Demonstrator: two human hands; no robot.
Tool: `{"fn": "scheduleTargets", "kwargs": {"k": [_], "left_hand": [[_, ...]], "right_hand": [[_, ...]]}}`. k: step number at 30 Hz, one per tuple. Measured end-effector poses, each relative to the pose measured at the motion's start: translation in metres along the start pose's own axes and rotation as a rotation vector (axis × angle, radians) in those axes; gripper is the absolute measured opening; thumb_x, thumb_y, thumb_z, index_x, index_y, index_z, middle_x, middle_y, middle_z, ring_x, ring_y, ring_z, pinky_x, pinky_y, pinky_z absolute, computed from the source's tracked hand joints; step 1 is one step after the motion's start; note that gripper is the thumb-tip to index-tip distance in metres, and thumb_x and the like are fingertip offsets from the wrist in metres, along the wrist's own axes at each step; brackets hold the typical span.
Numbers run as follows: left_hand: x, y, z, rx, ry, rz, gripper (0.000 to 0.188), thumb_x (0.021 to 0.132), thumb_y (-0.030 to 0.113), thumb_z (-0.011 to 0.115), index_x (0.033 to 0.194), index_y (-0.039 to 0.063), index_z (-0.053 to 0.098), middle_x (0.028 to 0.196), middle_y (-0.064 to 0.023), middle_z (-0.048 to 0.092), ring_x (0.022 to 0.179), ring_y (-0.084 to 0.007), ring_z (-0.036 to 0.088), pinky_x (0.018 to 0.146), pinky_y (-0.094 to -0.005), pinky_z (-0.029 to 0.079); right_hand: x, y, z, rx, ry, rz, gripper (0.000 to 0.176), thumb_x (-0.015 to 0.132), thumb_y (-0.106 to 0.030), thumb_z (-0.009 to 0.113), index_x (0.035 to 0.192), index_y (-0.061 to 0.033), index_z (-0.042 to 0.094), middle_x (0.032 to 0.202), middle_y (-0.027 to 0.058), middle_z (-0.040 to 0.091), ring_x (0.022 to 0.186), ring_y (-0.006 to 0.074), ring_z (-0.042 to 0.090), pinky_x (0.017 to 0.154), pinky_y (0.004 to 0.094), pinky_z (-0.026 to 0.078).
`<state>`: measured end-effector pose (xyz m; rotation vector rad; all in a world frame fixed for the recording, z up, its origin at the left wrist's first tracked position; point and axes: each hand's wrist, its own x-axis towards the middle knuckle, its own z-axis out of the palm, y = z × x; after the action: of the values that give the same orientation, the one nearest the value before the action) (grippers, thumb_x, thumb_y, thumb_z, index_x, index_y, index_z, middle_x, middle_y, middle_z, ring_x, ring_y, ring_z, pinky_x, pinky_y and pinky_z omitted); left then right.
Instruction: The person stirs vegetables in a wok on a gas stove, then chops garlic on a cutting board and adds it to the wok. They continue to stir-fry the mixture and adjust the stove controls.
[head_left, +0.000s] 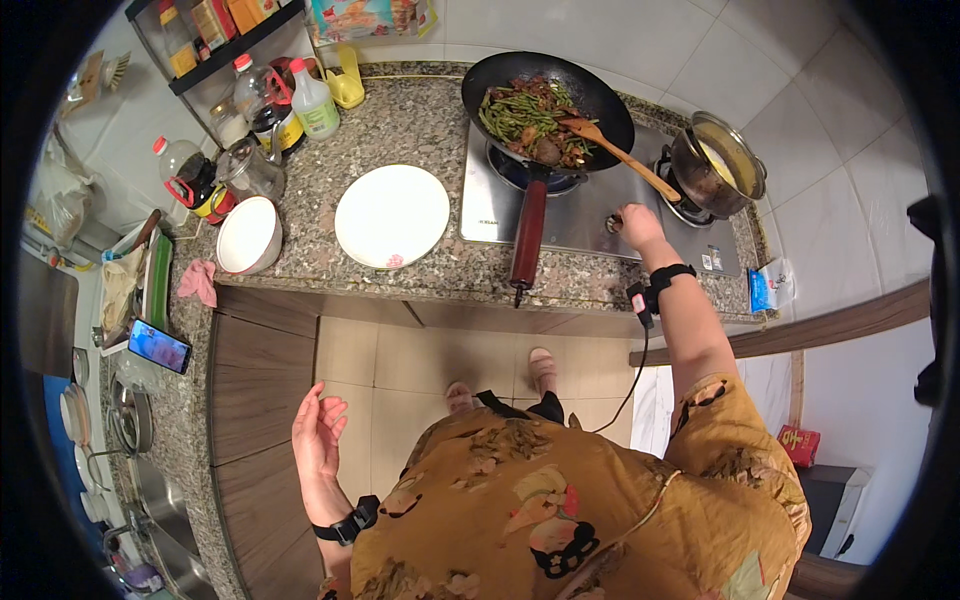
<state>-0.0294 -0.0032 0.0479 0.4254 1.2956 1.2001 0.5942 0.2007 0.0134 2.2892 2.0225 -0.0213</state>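
With its fingers on a control knob of the gas stove, my right hand is at the front of the steel cooktop. A black wok sits on the left burner, its dark red handle pointing toward me. Inside lie green beans with browned pieces. A wooden spatula rests in the wok, its handle reaching out to the right. My left hand hangs free below the counter's edge, fingers loosely apart, holding nothing. A white plate lies left of the stove.
A steel pot with a glass lid stands on the right burner. A white bowl, a glass pitcher and several sauce bottles stand at left. A pink cloth and a phone lie along the left counter.
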Motion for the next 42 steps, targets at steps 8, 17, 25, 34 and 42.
{"fn": "scheduleTargets", "kwargs": {"k": [8, 17, 25, 34, 42], "left_hand": [[0.015, -0.005, 0.093, 0.066, -0.169, -0.003, 0.042, 0.102, 0.023, 0.056, 0.138, 0.001, 0.05, 0.1, -0.008, 0.068, 0.091, -0.0145, 0.068, 0.077, -0.0254, 0.054], [0.026, -0.005, 0.236, 0.302, -0.436, 0.041, 0.049, 0.101, 0.021, 0.057, 0.144, 0.003, 0.042, 0.103, -0.0072, 0.066, 0.092, -0.014, 0.067, 0.077, -0.0244, 0.052], [0.003, -0.01, 0.188, 0.311, -0.385, 0.005, 0.042, 0.102, 0.021, 0.054, 0.141, 0.005, 0.049, 0.105, -0.0072, 0.067, 0.095, -0.0147, 0.067, 0.08, -0.0255, 0.052], [-0.036, -0.027, 0.089, 0.103, -0.035, -0.054, 0.041, 0.101, 0.024, 0.055, 0.138, 0.006, 0.051, 0.102, -0.0074, 0.068, 0.09, -0.0174, 0.068, 0.076, -0.0279, 0.054], [-0.005, -0.03, 0.208, 0.346, -0.342, -0.025, 0.068, 0.1, 0.03, 0.059, 0.153, 0.004, 0.025, 0.111, -0.0096, 0.065, 0.093, -0.016, 0.067, 0.078, -0.025, 0.052]], "right_hand": [[-0.068, -0.006, -0.027, 0.414, 0.293, 0.016, 0.02, 0.086, -0.025, 0.071, 0.093, -0.0056, 0.072, 0.086, 0.0168, 0.069, 0.085, 0.0363, 0.067, 0.077, 0.0453, 0.054], [-0.073, -0.007, -0.164, 0.259, 0.495, -0.13, 0.03, 0.087, -0.022, 0.07, 0.107, -0.0047, 0.054, 0.099, 0.0162, 0.059, 0.091, 0.0343, 0.064, 0.075, 0.0434, 0.051], [0.002, 0.008, -0.147, 0.04, 0.114, -0.12, 0.047, 0.089, -0.007, 0.051, 0.135, -0.0158, 0.057, 0.115, 0.0208, 0.065, 0.102, 0.0385, 0.065, 0.088, 0.0457, 0.054], [0.087, 0.011, -0.168, 0.193, 0.191, -0.086, 0.029, 0.089, -0.017, 0.062, 0.117, -0.0142, 0.071, 0.107, 0.0157, 0.07, 0.103, 0.0356, 0.066, 0.091, 0.0444, 0.053], [0.049, 0.014, -0.229, -0.126, 0.065, -0.292, 0.031, 0.084, -0.014, 0.064, 0.112, -0.0217, 0.074, 0.103, 0.0101, 0.072, 0.096, 0.0322, 0.068, 0.082, 0.0431, 0.056]]}}
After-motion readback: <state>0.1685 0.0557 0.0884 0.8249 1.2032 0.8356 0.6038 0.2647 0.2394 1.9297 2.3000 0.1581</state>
